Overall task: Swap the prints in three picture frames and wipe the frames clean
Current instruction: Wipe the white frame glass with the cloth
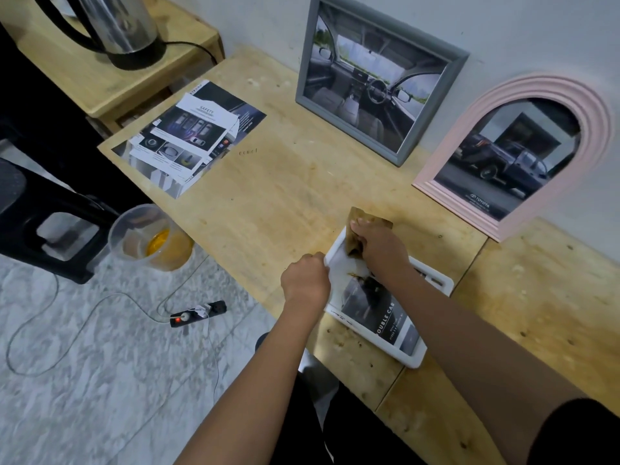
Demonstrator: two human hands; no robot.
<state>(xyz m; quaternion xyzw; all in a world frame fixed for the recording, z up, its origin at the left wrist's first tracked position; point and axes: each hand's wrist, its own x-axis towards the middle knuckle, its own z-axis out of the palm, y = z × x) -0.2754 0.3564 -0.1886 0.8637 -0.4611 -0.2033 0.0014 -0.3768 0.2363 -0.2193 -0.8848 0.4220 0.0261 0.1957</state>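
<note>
lying flat near the front edge of the pale wooden table (268, 196), white rectangular plastic frame (416, 359) with a car print; left hand (307, 280) fisted on its left rim, right hand (380, 248) pressing a stained brown cloth (360, 218) at its far end. bare tabletop beyond, up to the grey frame (382, 78) and pink arched frame (510, 156) leaning on the wall; stack of loose car prints (188, 139) well apart at the left edge.

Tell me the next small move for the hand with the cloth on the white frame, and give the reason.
Probably draw the brown cloth back toward the body along the white frame. The right hand presses the cloth at the frame's far end, partly overhanging onto the table; the near part with the print looks unwiped, and the left hand already steadies the frame's left edge.
</note>
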